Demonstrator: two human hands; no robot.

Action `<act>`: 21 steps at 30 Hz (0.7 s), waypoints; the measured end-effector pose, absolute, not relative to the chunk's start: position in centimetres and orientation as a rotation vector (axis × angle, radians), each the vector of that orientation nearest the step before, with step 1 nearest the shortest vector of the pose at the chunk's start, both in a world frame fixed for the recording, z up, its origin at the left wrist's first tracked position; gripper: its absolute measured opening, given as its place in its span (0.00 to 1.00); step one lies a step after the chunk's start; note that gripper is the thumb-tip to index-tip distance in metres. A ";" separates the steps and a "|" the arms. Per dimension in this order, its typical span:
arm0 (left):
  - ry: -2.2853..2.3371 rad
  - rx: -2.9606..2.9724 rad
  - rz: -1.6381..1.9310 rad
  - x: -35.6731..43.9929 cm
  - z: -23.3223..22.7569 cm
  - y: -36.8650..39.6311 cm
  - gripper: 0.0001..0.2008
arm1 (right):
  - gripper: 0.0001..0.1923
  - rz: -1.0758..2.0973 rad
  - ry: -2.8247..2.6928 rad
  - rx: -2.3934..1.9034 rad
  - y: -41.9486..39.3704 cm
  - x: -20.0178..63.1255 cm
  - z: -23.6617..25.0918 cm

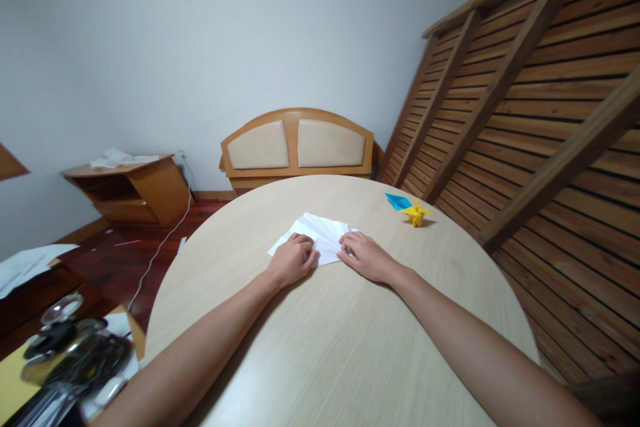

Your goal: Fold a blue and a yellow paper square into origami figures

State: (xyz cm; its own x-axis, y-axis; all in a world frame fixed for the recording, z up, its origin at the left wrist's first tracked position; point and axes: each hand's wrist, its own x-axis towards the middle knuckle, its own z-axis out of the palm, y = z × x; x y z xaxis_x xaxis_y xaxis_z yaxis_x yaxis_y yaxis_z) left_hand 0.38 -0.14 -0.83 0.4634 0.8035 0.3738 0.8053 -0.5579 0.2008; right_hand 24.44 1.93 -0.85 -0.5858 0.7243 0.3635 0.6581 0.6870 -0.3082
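Observation:
A creased sheet of white paper [325,232] lies on the round table [310,340], with fold lines fanning across it. My left hand [295,259] is on its left near part, fingers curled and closed at the paper's edge. On the right side, my right hand [366,255] has its thumb and fingers pinched together on the paper. The fingertips of both hands partly cover the near edge. Farther right stand a yellow origami crane [416,214] and, just behind it, a blue folded paper piece [398,201].
Slatted wooden panels [545,133] lean along the right side. A headboard [300,140] stands beyond the table. At left are a low cabinet [150,193] with papers on it, a white cable [160,253] on the floor, and a cluttered surface with plastic-wrapped items [85,353].

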 end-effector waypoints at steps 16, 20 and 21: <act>-1.489 -2.615 -0.598 0.3 -0.7 -0.3 0.10 | 0.15 0.240 -2.571 -0.915 1.7 24.5 -0.9; -1.330 -2.724 -0.482 0.2 -0.6 0.1 0.14 | 0.16 0.239 -2.597 -0.883 1.2 24.3 -0.3; -1.305 -2.743 -0.460 0.2 -0.6 0.1 0.16 | 0.16 0.240 -2.594 -0.880 1.1 24.3 -0.1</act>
